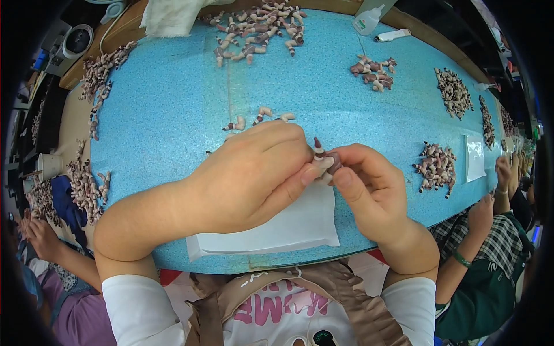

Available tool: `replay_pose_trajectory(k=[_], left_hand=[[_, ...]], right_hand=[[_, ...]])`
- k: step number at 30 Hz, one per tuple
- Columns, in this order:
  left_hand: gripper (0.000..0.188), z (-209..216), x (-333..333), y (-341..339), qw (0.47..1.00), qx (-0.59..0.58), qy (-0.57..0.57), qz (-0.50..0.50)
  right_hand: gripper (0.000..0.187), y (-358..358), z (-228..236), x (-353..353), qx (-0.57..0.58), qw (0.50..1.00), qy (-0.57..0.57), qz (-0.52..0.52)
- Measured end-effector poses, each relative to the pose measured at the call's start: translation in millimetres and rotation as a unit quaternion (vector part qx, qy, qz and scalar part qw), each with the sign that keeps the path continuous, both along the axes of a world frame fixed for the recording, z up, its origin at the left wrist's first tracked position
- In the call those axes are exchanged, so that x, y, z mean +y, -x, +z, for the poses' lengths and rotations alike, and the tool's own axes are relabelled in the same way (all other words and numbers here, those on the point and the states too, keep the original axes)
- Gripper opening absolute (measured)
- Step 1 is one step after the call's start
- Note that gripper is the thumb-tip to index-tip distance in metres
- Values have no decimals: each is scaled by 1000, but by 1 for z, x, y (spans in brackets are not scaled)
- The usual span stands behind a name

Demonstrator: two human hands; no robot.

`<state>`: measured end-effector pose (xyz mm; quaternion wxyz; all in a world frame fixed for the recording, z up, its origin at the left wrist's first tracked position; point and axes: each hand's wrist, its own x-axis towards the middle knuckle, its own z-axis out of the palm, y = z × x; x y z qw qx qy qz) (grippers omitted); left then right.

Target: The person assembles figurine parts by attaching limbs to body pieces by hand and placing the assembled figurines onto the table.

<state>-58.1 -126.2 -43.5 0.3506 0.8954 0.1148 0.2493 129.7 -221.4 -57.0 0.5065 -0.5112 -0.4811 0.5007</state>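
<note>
In front of my chest my two hands meet around a small brown-and-cream figurine piece (326,164) with a dark pointed tip. My left hand (254,173) pinches it between thumb and curled fingers. From the other side, my right hand (372,190) has its thumb and fingertips closed on the same piece. Below the hands lies a white sheet (277,230) at the near table edge. Several bent limb-like pieces, such as the cream-and-brown limb (264,113), lie just beyond my left hand, which partly hides them.
Piles of similar pieces lie at the far edge (259,32), far right (455,92) and right (436,167) of the blue table (156,115). A small cluster (374,73) lies near a squeeze bottle (368,20) and a white tool (393,35). Co-workers' hands (482,213) show at both sides.
</note>
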Motion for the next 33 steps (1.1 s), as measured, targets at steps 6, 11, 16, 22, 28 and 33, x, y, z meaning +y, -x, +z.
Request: replay_pose_trajectory(k=[6, 11, 16, 22, 28, 33], left_hand=[[10, -5, -3, -1, 1000, 14, -19, -8], [14, -12, -8, -1, 999, 33, -38, -9], [16, -7, -8, -1, 997, 60, -55, -19], [15, -7, -4, 0, 998, 43, -43, -10], [23, 3, -3, -1, 995, 42, 87, 6], [25, -1, -3, 0, 994, 39, 99, 19]], right_hand=[[15, -6, -2, 1, -118, 981, -145, 57], [13, -7, -1, 2, -128, 980, -126, 81], [13, -8, 2, 3, -149, 976, -121, 100], [15, -8, 2, 4, -202, 964, -128, 118], [20, -9, -3, 5, -159, 974, -137, 85], [24, -2, -4, -2, 7, 1000, -24, 12]])
